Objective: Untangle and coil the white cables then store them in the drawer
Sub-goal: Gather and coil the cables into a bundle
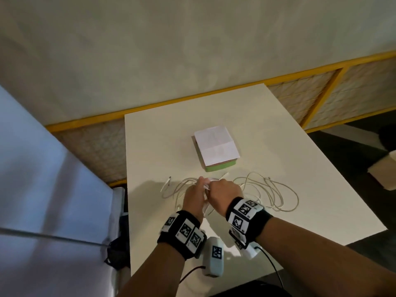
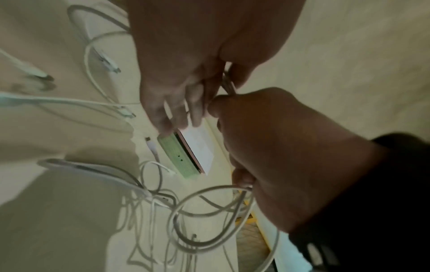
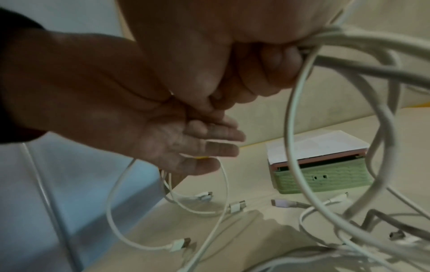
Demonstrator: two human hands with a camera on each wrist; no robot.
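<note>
Several white cables lie tangled on the cream table, their plugs scattered in front of a small green drawer box with white paper on top. My two hands meet over the tangle. The right hand is a fist around a bunch of cable loops, lifted off the table; the right hand fills the top of its wrist view. The left hand pinches a strand between thumb and forefinger, its other fingers straight. The drawer box looks closed.
A white device with a marker and black leads sits at the table's near edge. A pale blue-grey surface stands left of the table. A yellow-framed panel runs along the wall. A cardboard box is at the right.
</note>
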